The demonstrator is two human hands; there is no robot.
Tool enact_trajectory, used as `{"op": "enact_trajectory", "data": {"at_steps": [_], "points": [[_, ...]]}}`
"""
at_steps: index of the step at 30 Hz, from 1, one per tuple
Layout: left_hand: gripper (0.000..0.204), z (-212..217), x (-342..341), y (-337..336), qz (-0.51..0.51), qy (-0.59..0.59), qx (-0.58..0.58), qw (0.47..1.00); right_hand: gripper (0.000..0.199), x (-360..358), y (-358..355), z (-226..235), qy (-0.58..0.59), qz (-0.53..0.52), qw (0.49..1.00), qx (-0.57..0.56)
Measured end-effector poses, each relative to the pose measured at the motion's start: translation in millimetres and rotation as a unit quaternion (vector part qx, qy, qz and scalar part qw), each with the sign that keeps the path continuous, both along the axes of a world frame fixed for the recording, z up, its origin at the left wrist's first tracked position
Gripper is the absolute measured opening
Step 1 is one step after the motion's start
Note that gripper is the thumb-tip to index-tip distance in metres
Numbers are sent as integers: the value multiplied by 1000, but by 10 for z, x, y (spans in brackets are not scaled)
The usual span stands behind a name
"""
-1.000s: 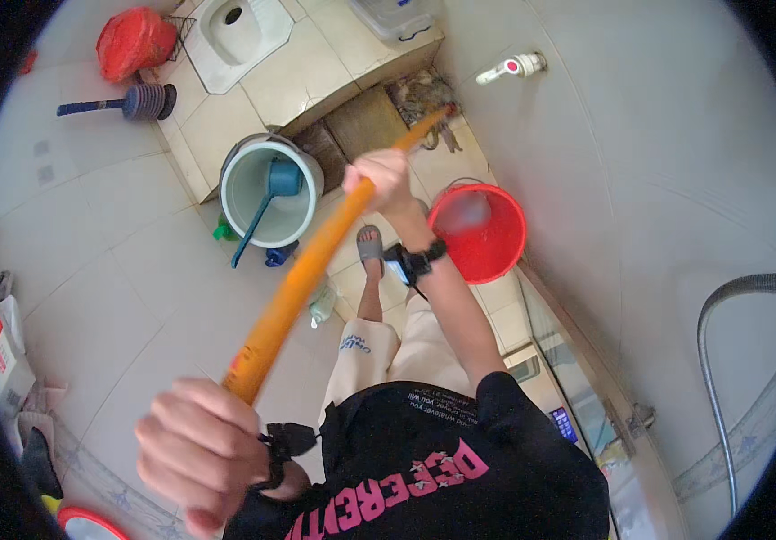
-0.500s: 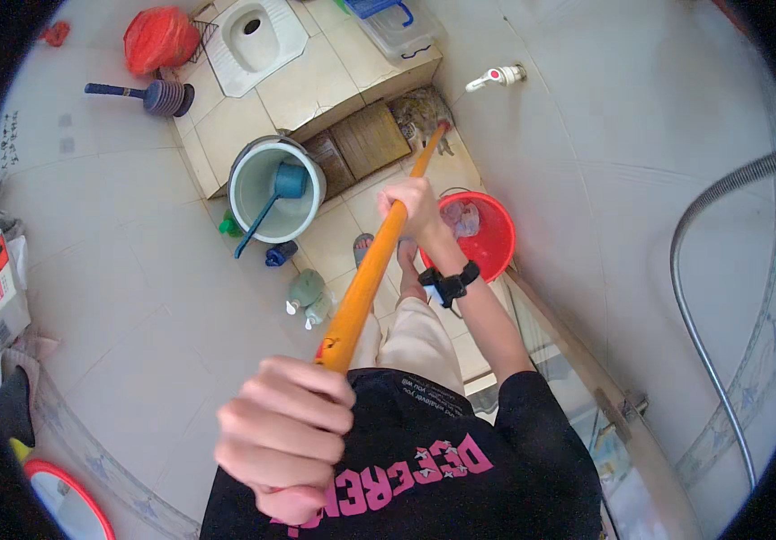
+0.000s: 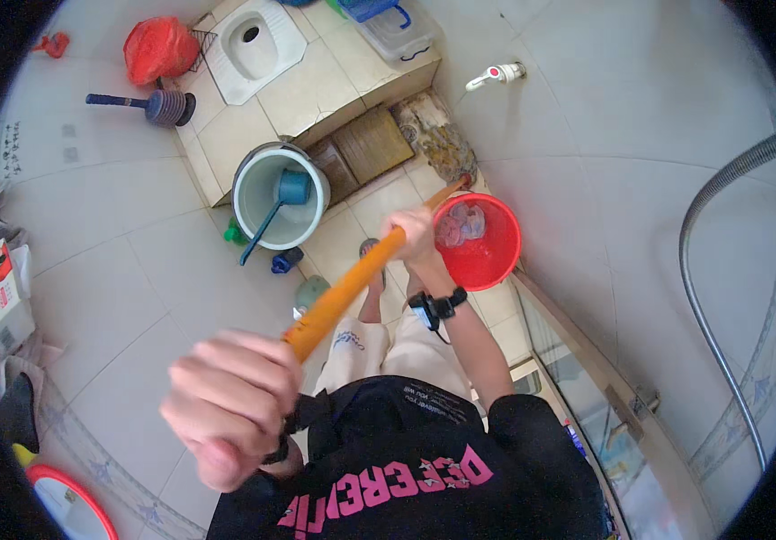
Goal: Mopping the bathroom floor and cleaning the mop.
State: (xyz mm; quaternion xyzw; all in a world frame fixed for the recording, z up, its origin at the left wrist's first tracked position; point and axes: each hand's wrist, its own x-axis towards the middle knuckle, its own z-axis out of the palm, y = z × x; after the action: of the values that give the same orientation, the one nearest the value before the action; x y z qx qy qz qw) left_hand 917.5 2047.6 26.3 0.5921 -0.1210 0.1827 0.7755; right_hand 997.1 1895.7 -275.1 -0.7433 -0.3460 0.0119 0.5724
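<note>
Both hands have slid the orange mop handle (image 3: 352, 286) forward. Left hand (image 3: 230, 405) grips its top tight; right hand (image 3: 415, 236) grips lower. Mop head sits by the red bucket (image 3: 496, 256). Scrubbing step, I think; next needs a push.

Ladle (image 3: 273, 214) in pail (image 3: 253, 193); bucket (image 3: 494, 256) right of pail; plunger (image 3: 149, 105) left of toilet (image 3: 253, 40), behind pail.

The left hand (image 3: 230, 405) is fisted, knuckles up, close under the camera with its wrist bent beneath it, while the right hand (image 3: 413, 236) is closed farther out at the end of a nearly straight right arm (image 3: 473, 337) with a dark band on the wrist.
</note>
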Motion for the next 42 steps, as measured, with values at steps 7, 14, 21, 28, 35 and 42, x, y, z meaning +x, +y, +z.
{"op": "enact_trajectory", "data": {"at_steps": [7, 14, 21, 28, 35, 42], "points": [[52, -168, 114, 113, -129, -49, 100, 985, 29, 372, 469, -242, -78, -81, 989, 95], [26, -410, -119, -77, -24, 8, 97, 995, 30, 585, 745, -473, -107, -85, 984, 114], [34, -199, -502, -956, -74, 0, 129, 989, 22, 98, -185, -2, -41, -22, 999, 14], [34, 166, -827, -1213, -169, -93, 181, 964, 13, -668, -602, 647, -4, -20, 997, -81], [39, 51, -1303, -1268, -242, -123, 163, 948, 14, -1191, -590, 861, 30, -80, 995, -56], [38, -427, -1328, -1261, -174, -64, 227, 956, 25, -1684, -835, 1279, 71, -129, 985, -86]]}}
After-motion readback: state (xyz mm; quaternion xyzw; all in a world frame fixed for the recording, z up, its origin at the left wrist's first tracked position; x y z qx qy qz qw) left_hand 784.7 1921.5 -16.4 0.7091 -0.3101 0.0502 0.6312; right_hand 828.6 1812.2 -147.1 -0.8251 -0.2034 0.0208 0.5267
